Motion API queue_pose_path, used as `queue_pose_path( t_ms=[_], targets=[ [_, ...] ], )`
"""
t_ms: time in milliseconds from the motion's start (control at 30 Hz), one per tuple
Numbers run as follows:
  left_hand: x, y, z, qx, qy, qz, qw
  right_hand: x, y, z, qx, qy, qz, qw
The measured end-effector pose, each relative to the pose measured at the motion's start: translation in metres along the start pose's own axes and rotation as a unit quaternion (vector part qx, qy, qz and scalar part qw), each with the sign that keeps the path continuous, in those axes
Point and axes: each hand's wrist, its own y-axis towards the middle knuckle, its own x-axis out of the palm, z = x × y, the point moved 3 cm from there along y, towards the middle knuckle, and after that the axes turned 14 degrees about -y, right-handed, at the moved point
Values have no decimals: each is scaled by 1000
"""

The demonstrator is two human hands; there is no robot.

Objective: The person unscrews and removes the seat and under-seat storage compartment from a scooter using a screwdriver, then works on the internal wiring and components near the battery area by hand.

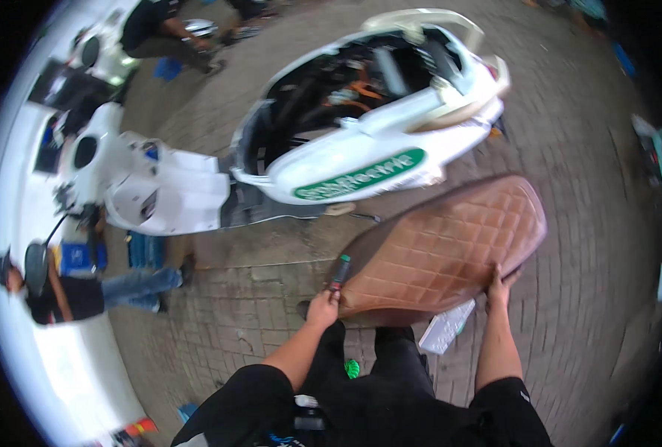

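A brown scooter seat (pixel 450 246) with diamond quilting is held up in front of my body, tilted, between both hands. My left hand (pixel 323 308) is closed at its left end and also grips a screwdriver (pixel 341 272) with a dark, red and green handle, which lies against the seat. Around the seat's right lower edge my right hand (pixel 500 289) is curled, its far fingers hidden beneath. Just beyond stands a white scooter (pixel 435 160) with a green side label, its seat opening uncovered and orange cables showing inside.
On the paved floor (pixel 569 335) near my right leg lies a whitish flat packet (pixel 448 328). A person in jeans (pixel 70 298) stands at the left, beside a blue box (pixel 82 258). Another person (pixel 156 33) crouches at the far left.
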Motion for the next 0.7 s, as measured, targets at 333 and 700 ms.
queue_pose_path(
  t_ms=[333, 700],
  targets=[
    [-12, -53, -39, -49, -36, -86, 994, 51, -23, -60, -107, 29, -78, 991],
    [-1, -49, -21, 32, -23, -94, 995, 46, -10, -46, -60, -6, -71, 996]
  ],
)
